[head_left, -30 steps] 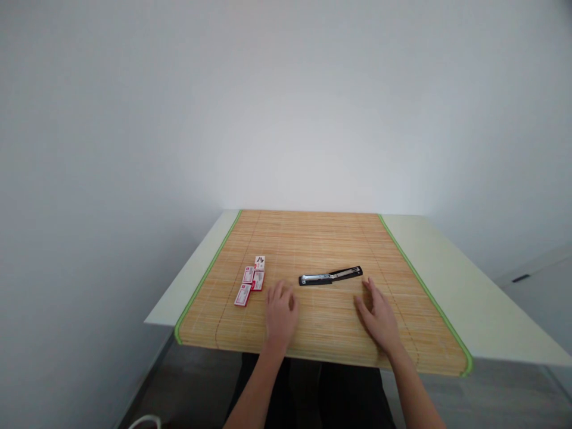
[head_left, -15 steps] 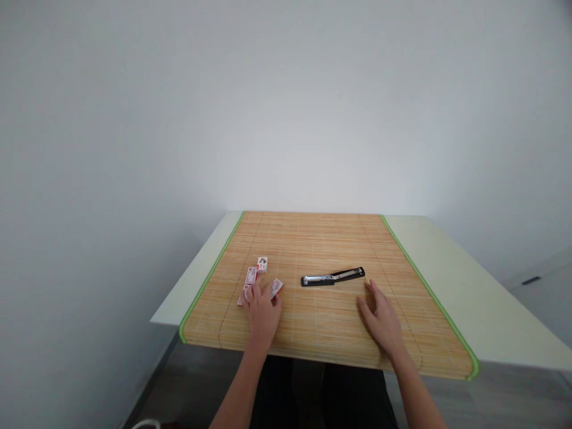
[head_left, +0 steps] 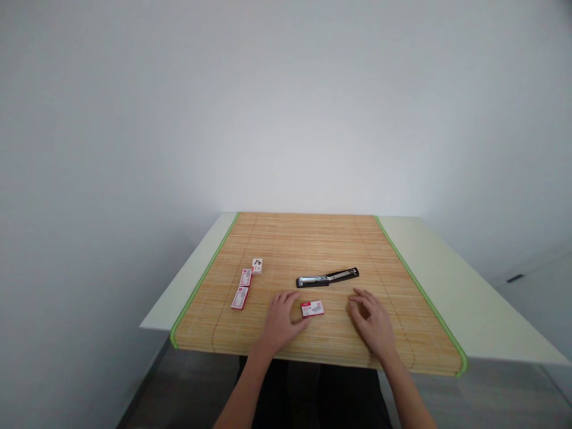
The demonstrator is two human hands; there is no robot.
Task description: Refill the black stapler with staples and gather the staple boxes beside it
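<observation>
A small red and white staple box (head_left: 312,308) lies on the bamboo mat (head_left: 313,244) between my two hands. My left hand (head_left: 280,322) rests on the mat, its fingertips touching the box's left end, fingers loosely spread. My right hand (head_left: 372,320) lies on the mat to the right of the box, fingers stretched out, holding nothing. A black stapler (head_left: 328,277), folded out flat with its metal rail showing, lies just beyond the box.
Three more small staple boxes (head_left: 244,285) lie in a row at the mat's left. The mat has green side edges and covers a pale table (head_left: 451,280). A white wall stands behind the table.
My left hand went to the boxes at the left, then brought one box to the middle of the mat. My right hand shifted slightly left.
</observation>
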